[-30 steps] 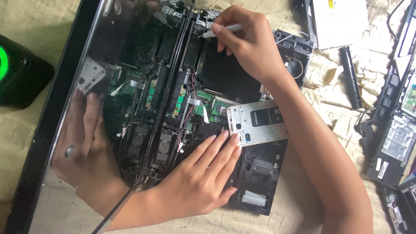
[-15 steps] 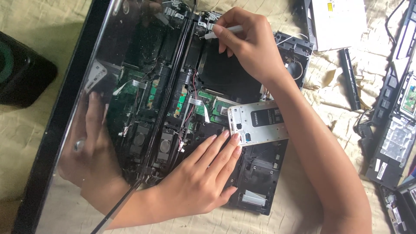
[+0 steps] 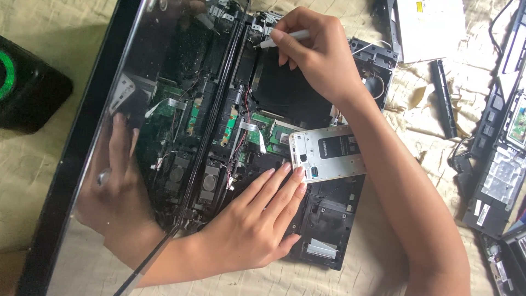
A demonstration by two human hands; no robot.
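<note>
Nearest the viewer, the left hand (image 3: pixel 249 230) lies flat and spread on the opened laptop base (image 3: pixel 323 219), holding nothing, its fingertips just touching the edge of a white phone back cover (image 3: pixel 331 153) that rests on the base. To the left the laptop's glossy screen (image 3: pixel 137 137) stands tilted up from the hinge and mirrors the hand and the boards, so its own surface is hard to read. Between the hand and the hinge sit round speakers (image 3: pixel 211 183) and a green circuit board (image 3: pixel 268 131) with red wires.

Farther off, the right forearm crosses over the phone cover's right end and hides part of the base beneath it. The right hand (image 3: pixel 318 52) is closed around a slim white tool (image 3: pixel 285 38), whose tip meets the base at the far corner near the hinge; what the tip touches is too small to make out.

Everything lies on a cream quilted cloth (image 3: pixel 416 115). At the left edge a black speaker (image 3: pixel 27 87) with a green ring is cut off. At the far right lie a white flat drive (image 3: pixel 430 27), a black strip (image 3: pixel 444 98) and other dismantled laptop parts (image 3: pixel 498 170), partly out of frame.
</note>
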